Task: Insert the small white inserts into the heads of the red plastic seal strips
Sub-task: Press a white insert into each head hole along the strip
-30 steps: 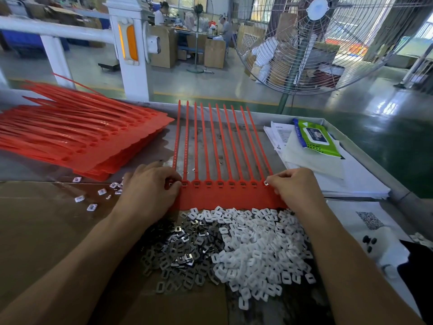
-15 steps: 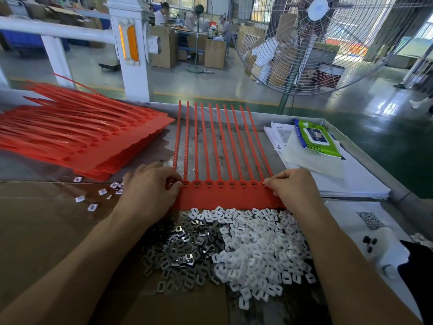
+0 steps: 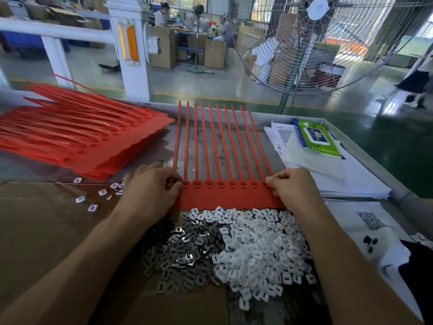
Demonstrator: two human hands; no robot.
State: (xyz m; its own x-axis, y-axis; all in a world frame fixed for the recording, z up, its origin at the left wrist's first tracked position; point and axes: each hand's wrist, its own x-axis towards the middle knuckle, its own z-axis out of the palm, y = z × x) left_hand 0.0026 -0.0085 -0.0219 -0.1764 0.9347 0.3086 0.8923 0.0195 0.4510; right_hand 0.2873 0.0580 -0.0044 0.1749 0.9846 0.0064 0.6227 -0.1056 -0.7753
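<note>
The left hand (image 3: 150,191) pinches the left end of the red seal strips (image 3: 225,195) — heads running sideways between both grips, tails pointing away. The right hand (image 3: 295,191) pinches the right end. The white inserts (image 3: 262,249) lie heaped just beneath, likely nearer the right.

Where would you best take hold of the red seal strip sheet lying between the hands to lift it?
By the flat solid band below the heads, pinched at its two ends from the left and right sides; judging by its shape, the thin tails would likely flex.
</note>
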